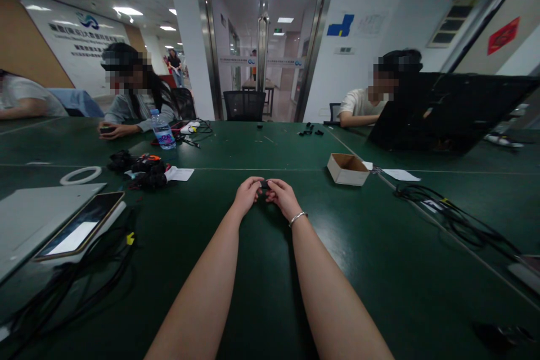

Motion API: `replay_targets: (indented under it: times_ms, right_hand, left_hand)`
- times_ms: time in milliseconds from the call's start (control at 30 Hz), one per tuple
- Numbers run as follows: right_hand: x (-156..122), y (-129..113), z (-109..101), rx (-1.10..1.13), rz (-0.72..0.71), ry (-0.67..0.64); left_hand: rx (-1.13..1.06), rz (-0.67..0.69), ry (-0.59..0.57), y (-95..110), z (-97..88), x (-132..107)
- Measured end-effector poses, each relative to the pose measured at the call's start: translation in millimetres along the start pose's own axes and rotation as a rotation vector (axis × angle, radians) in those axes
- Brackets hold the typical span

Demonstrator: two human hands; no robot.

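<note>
Between my two hands is a small black piece (264, 184), too small and too covered by fingers to name its kind. My left hand (248, 194) pinches its left end with thumb and forefinger. From the other side, my right hand (282, 196) grips the right end in the same way; a silver bracelet (298, 218) circles that wrist. Both hands are held close together over the green table (265, 292). To their right stands an open cardboard box (348, 175), whose inside shows brown.
At left lie a phone (82, 228), a grey laptop (37, 208), a white ring (81, 175) and a heap of black straps (143, 169). A water bottle (163, 130) stands beyond. Cables (455, 216) and a large black panel (447, 112) occupy the right. Other people sit across the table.
</note>
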State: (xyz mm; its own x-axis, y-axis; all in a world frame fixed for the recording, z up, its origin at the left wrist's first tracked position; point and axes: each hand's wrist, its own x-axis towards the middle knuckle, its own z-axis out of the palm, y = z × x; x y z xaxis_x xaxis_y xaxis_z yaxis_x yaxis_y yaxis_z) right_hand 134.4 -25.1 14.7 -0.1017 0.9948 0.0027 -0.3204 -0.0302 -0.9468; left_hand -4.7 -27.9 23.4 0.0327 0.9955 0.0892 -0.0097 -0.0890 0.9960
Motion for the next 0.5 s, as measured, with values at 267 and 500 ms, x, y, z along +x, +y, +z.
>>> replay_targets:
  times_ms: [267,500]
  right_hand:
    - [1.9,1.8,-0.1,0.007,0.014,-0.017]
    - [0.5,-0.4,1.2,-0.047,0.035,-0.11]
  left_hand:
    - [0.004,0.031,0.007,-1.1,0.0,0.0]
    - [-0.163,-0.017,0.068,-0.8,-4.3,0.1]
